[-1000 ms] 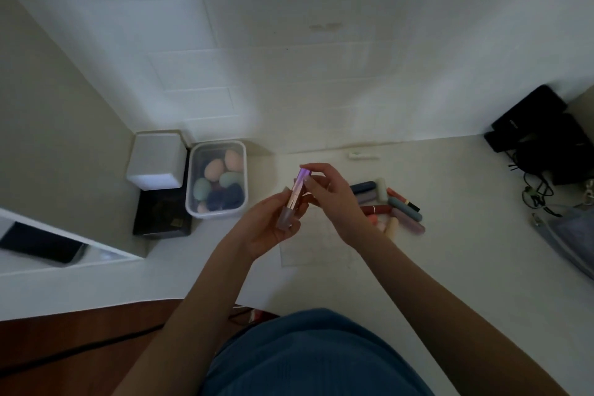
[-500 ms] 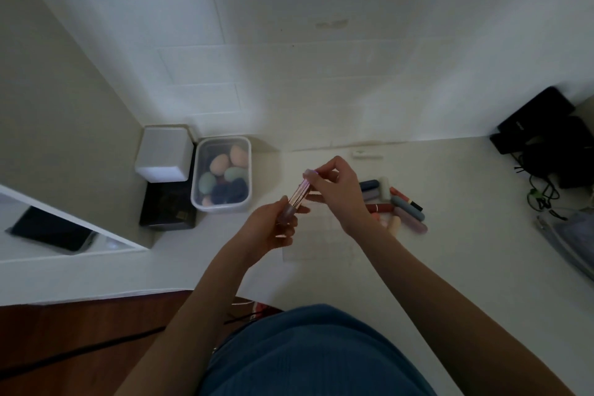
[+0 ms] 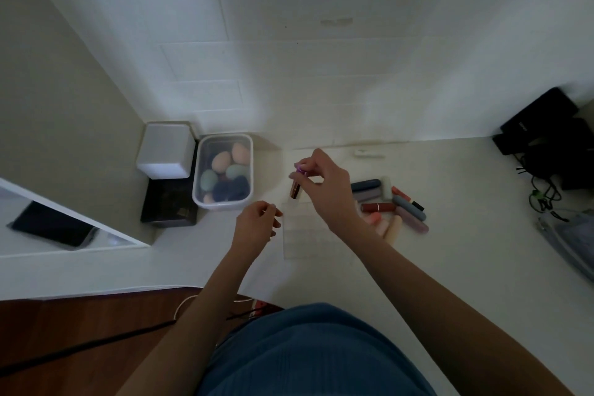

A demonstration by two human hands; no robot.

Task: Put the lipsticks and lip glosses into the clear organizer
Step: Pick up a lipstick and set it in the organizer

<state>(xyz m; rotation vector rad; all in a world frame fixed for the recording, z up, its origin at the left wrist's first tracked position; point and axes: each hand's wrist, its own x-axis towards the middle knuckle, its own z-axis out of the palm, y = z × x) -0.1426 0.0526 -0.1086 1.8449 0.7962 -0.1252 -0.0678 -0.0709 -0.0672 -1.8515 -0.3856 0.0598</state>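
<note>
My right hand (image 3: 324, 185) pinches the purple cap of a lip gloss (image 3: 296, 187) and holds the tube upright, its lower end at the far left corner of the clear organizer (image 3: 302, 235). The organizer is a faint, see-through grid lying on the white table. My left hand (image 3: 255, 223) hovers just left of the organizer, fingers loosely curled and holding nothing. A pile of lipsticks and lip glosses (image 3: 390, 204) in navy, grey, red and pink lies on the table to the right of my right hand.
A clear tub of coloured makeup sponges (image 3: 224, 172) stands at the back left beside a white box (image 3: 165, 151) on a black box (image 3: 168, 209). Black items and cables (image 3: 546, 151) sit at the far right, with a grey pouch (image 3: 569, 241) below. The wall runs close behind.
My left hand let go of the lip gloss and dropped down and left. My right hand now holds it alone by the cap, upright over the organizer's far left corner.
</note>
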